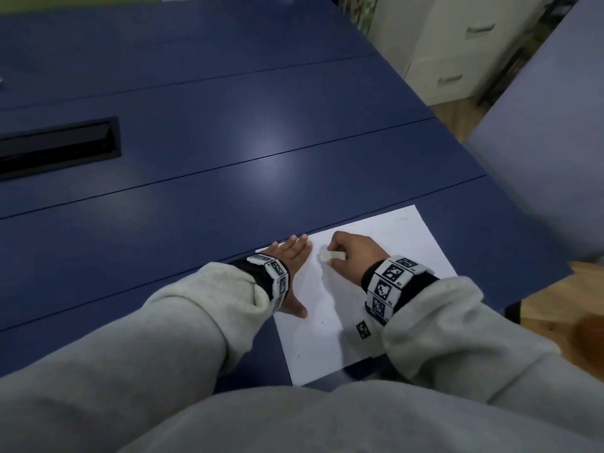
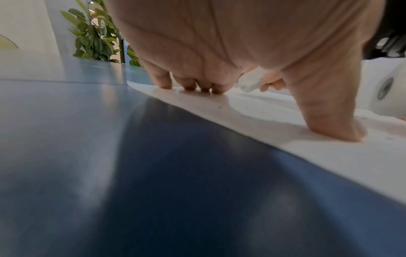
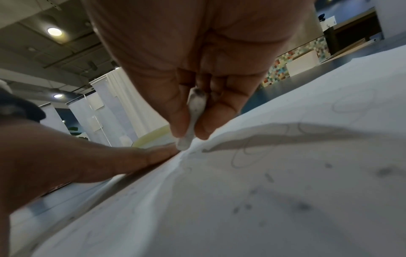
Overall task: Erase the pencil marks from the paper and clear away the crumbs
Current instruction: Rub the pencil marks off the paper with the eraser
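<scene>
Fingers of the right hand (image 1: 351, 253) pinch a small white block eraser (image 1: 332, 255), its smudged tip on the thin white paper sheet (image 1: 385, 230) beside the left hand (image 1: 292, 273). Left hand is spread flat, fingertips (image 2: 204, 87) and thumb pinning the sheet's left edge to the dark blue tabletop (image 1: 196, 158). Paper looks light, floppy and easy to buckle, so keep it pinned close to the rubbing. Eraser seems soft; grip it low. Faint pencil loops (image 3: 246, 153) and dark crumbs (image 3: 303, 206) remain.
</scene>
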Action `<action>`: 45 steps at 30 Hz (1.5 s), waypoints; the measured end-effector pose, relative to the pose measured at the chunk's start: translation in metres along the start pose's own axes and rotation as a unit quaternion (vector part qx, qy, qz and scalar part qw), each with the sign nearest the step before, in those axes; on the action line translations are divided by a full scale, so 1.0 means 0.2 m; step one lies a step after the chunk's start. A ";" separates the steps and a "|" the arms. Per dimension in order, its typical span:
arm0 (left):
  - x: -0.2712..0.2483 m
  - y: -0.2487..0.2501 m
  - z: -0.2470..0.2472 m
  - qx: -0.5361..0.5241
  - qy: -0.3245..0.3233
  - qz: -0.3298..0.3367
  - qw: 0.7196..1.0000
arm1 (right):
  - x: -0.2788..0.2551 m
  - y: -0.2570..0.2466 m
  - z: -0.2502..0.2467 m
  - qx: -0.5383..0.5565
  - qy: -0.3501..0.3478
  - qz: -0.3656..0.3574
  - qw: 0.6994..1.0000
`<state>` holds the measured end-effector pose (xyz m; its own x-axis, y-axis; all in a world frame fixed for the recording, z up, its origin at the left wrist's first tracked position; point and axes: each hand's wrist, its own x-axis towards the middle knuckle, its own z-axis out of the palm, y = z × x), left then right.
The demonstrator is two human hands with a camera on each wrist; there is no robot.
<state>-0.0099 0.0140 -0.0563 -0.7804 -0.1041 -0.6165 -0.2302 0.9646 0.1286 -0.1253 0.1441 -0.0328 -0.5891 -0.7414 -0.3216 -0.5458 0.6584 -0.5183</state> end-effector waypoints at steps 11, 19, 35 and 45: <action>0.01 0.00 0.01 0.009 0.005 -0.010 1.000 | -0.01 -0.03 0.04 -0.030 -0.088 -0.048 0.995; 0.00 0.01 0.00 0.003 0.002 -0.013 1.000 | -0.03 -0.03 0.05 -0.064 -0.124 -0.064 0.988; 0.00 0.02 -0.01 0.008 -0.007 -0.019 1.000 | 0.10 0.00 -0.01 -0.029 -0.051 -0.019 0.998; 0.00 0.02 -0.01 0.014 -0.007 -0.018 1.000 | 0.08 -0.01 -0.01 -0.043 -0.066 -0.023 0.997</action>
<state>-0.0122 0.0172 -0.0549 -0.7635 -0.1347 -0.6315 -0.2407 0.9669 0.0847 -0.1353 0.1307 -0.0365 -0.4827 -0.7773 -0.4034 -0.6228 0.6285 -0.4659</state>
